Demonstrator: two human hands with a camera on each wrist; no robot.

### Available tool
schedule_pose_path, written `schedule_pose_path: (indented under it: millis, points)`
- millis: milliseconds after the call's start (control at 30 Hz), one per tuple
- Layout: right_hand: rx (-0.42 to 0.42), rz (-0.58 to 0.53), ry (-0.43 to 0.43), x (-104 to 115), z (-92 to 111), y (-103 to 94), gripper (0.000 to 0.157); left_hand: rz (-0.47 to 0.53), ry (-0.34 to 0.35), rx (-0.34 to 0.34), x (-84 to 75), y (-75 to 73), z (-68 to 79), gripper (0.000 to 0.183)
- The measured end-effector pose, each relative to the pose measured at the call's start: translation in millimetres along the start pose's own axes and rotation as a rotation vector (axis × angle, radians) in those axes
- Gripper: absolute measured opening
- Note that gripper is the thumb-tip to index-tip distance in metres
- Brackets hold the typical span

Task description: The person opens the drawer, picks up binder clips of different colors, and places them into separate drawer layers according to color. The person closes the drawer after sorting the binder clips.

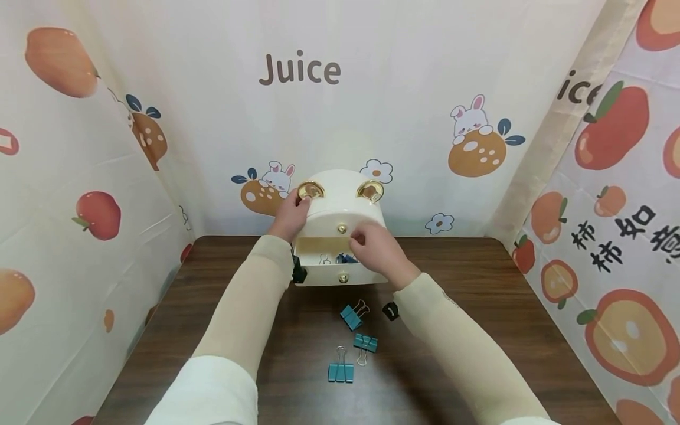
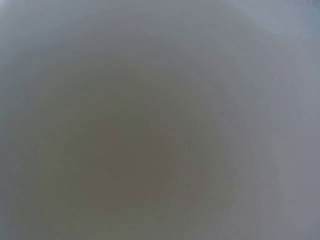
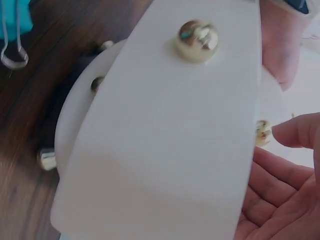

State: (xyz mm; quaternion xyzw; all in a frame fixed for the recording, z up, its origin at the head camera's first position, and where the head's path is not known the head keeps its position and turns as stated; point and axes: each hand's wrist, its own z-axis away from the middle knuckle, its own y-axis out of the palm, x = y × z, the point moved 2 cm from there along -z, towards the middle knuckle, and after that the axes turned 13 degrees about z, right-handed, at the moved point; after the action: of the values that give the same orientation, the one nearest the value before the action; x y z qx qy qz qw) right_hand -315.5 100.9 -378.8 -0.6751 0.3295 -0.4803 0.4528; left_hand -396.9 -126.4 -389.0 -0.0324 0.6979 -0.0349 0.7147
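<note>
A white drawer box (image 1: 340,203) with gold rings on its rounded top stands at the back of the table. Its lower drawer (image 1: 319,276) is pulled out and holds dark blue binder clips (image 1: 346,258). My left hand (image 1: 289,217) grips the box's left side beside a gold ring, thumb on the front. My right hand (image 1: 377,248) is over the open drawer; in the right wrist view its thumb is close to the upper drawer's gold knob (image 3: 262,132), its fingers partly hidden behind the lower drawer's front. I see nothing held in it. Only grey blur fills the left wrist view.
Three teal binder clips, one nearest the front (image 1: 340,372), one beside it (image 1: 365,343) and one farther back (image 1: 352,317), lie on the dark wooden table (image 1: 223,330). Fruit-printed curtains (image 1: 404,71) enclose the table at the back and sides.
</note>
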Motion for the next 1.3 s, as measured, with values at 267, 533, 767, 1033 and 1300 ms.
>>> schedule_pose_path:
  millis: [267, 533, 767, 1033, 1300]
  points:
    - [-0.192, -0.277, 0.003, 2.4, 30.0, -1.6, 0.018, 0.007, 0.0, 0.003, -0.5, -1.3, -2.4, 0.044]
    - [-0.295, -0.514, 0.108, -4.4, 59.1, 11.3, 0.02, -0.009, -0.001, 0.001, 1.1, -2.4, -4.1, 0.043]
    - [-0.318, -0.721, 0.221, -11.3, 74.5, 28.1, 0.021, -0.005, -0.021, -0.002, 1.7, -1.3, -4.7, 0.044]
    - [-0.172, -0.908, 0.356, -14.3, 82.2, 60.2, 0.024, -0.011, -0.015, -0.008, 0.7, -0.6, -3.7, 0.043]
    - [0.267, -1.153, 0.319, -13.5, 86.1, 88.7, 0.042, 0.002, -0.01, -0.009, 2.3, 0.4, -3.5, 0.042]
